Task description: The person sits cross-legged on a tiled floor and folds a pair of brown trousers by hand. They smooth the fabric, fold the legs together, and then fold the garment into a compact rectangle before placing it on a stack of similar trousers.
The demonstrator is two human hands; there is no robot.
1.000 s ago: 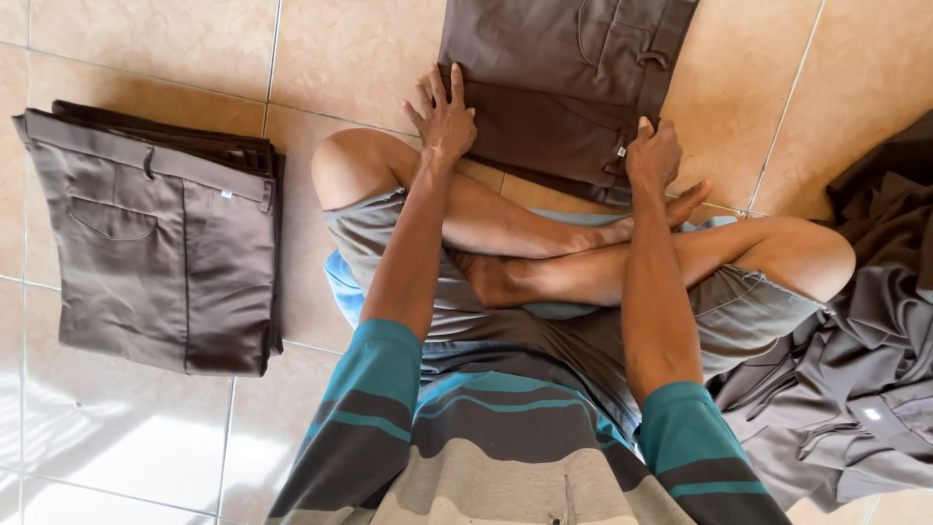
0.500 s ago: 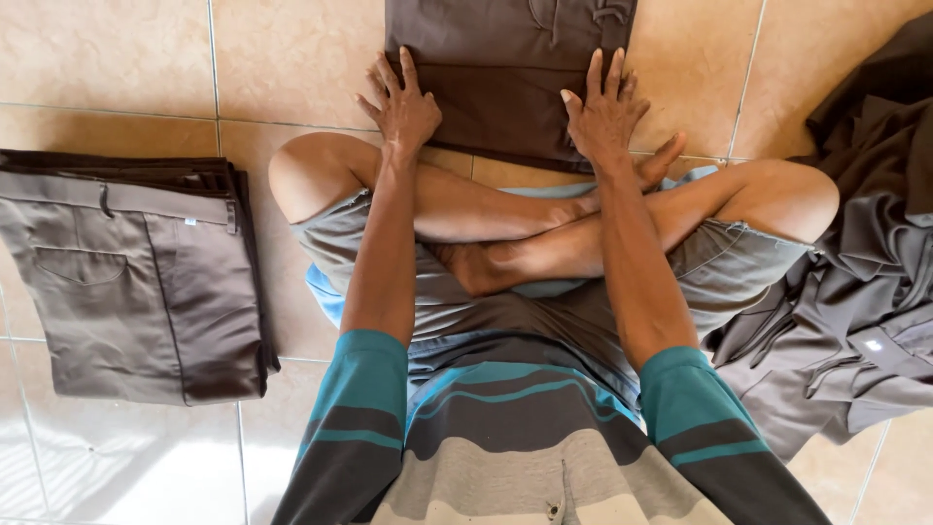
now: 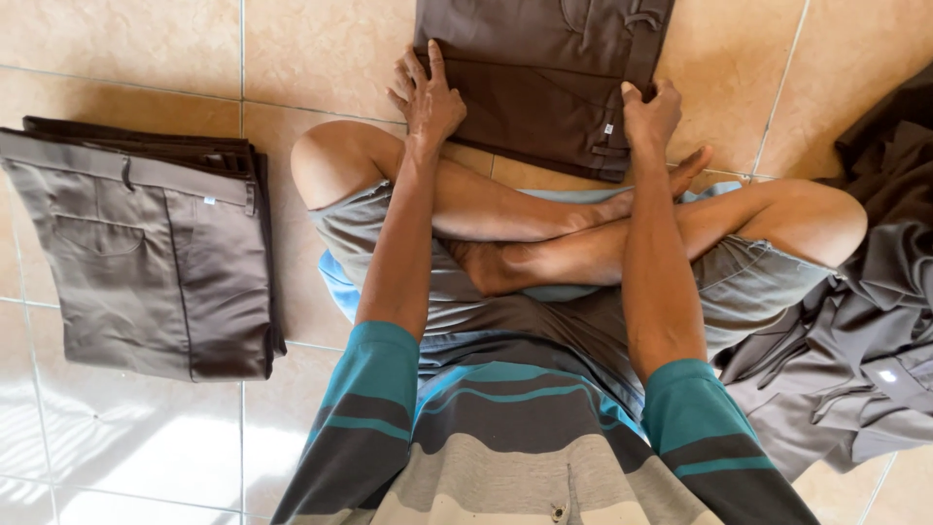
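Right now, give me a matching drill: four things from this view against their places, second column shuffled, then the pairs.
Things:
1. left hand
2. right hand
3. folded stack of trousers
4. loose heap of grey garments

Places:
A. floor, far right edge
B. near right corner of the dark brown trousers
C. floor, left of the knees
D. left edge of the dark brown trousers

Pairs: 1-D, 2-B, 3-C, 4-A

Bare tile floor [image 3: 321, 58] open far left and far right of the brown trousers [image 3: 544, 87]; folded stack [image 3: 146, 253] blocks left, crumpled heap [image 3: 855, 369] right, crossed legs [image 3: 544, 233] near.
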